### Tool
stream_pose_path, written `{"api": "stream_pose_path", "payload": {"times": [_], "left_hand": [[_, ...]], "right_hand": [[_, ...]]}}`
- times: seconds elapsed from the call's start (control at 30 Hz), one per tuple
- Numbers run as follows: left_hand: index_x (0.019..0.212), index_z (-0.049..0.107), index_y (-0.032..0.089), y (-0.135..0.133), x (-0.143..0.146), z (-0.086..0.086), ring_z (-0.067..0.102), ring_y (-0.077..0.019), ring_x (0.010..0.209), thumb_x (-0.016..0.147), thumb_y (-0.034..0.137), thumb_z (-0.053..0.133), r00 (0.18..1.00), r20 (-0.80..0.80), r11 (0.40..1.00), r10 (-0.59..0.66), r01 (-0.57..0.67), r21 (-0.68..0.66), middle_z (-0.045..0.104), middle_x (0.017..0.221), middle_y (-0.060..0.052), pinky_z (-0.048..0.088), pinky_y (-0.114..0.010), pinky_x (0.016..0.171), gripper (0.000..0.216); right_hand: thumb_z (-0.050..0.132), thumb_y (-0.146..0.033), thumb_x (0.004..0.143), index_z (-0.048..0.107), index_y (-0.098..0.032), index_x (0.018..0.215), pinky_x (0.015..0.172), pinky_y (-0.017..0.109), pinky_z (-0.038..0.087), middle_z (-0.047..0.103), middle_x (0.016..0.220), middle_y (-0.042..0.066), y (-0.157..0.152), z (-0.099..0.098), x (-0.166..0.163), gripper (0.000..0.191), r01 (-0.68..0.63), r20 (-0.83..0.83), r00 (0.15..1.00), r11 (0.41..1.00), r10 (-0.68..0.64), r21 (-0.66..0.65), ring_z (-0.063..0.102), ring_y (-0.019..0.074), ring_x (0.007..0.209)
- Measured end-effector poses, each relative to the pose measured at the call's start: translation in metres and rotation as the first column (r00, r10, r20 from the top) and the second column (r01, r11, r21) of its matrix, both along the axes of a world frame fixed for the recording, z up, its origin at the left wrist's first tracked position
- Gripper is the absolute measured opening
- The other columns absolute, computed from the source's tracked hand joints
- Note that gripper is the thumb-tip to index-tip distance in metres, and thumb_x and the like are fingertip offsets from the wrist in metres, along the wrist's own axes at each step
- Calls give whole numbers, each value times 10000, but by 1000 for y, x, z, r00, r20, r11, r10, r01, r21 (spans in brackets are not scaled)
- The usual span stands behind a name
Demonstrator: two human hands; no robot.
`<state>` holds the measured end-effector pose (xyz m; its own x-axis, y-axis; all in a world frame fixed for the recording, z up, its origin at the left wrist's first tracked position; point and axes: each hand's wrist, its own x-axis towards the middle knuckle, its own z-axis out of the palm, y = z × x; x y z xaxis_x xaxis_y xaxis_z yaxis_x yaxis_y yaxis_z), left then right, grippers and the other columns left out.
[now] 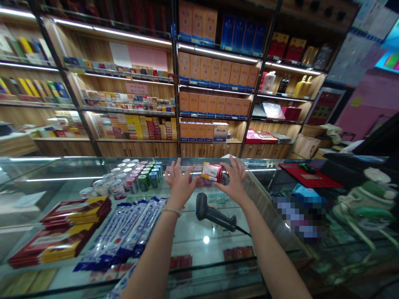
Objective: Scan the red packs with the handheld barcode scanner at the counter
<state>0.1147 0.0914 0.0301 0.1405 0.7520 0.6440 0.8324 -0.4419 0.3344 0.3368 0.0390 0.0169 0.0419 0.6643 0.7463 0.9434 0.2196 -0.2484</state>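
A small red and yellow packet (pixel 212 172) with a white label and barcode is held up above the glass counter. My right hand (pixel 234 182) pinches it at its right edge between thumb and fingers. Just left of the packet is my left hand (pixel 181 183), its fingers spread and thumb apart, with a small gap to the packet's yellow end. Below and between my hands a dark barcode scanner (pixel 215 212) lies on the glass, its cable trailing to the right under my right forearm.
Left on the glass counter (pixel 190 232) lie blue-and-white wrapped sticks (pixel 124 232), stacked red-and-yellow packs (pixel 75 211) and several small cylindrical containers (pixel 124 176). A red mat (pixel 307 176) and a green bottle with a strap (pixel 363 203) are at right. Stocked shelves (pixel 215 88) stand behind.
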Motion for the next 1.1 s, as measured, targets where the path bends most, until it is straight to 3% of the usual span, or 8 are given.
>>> {"api": "stream_pose_path", "payload": {"times": [0.13,0.33,0.67,0.93,1.1], "left_hand": [[1033,823,321,-11,8,5,184,-383,1601,932,442,667,996,10,995,-92,92,50,365,1693,-68,91,-697,1256,221],[927,824,311,-29,21,10,224,-407,1581,858,489,758,987,-26,985,-156,157,69,404,1676,-50,34,-724,1248,202],[708,760,263,-29,24,6,315,-409,1540,842,388,776,988,11,976,-156,153,156,549,1573,-44,73,-747,1230,184],[692,756,256,-26,26,5,313,-413,1534,841,329,749,988,71,983,-135,124,139,544,1578,-25,92,-766,1217,167],[780,792,268,-19,21,5,321,-406,1525,874,354,711,989,103,985,-107,91,143,532,1587,-33,120,-753,1218,151]], "right_hand": [[760,-437,828,565,-239,1385,1266,645,99,199,1739,148,-2,-2,-10,623,-12,20,1000,1000,12,10,137,356,1612],[712,-400,843,574,-248,1362,1264,647,84,198,1741,140,-2,-8,-26,558,-53,83,995,999,54,-10,100,359,1619],[676,-383,875,571,-251,1395,1263,658,57,176,1748,142,-3,-13,-34,547,-44,219,975,999,45,-9,69,365,1622],[725,-469,872,519,-281,1485,1264,649,28,208,1740,151,-2,-14,-35,674,-26,261,965,1000,25,-3,108,375,1614],[690,-493,906,451,-254,1541,1265,657,12,264,1719,170,2,-18,-23,719,24,262,965,1000,-28,16,109,361,1618]]}}
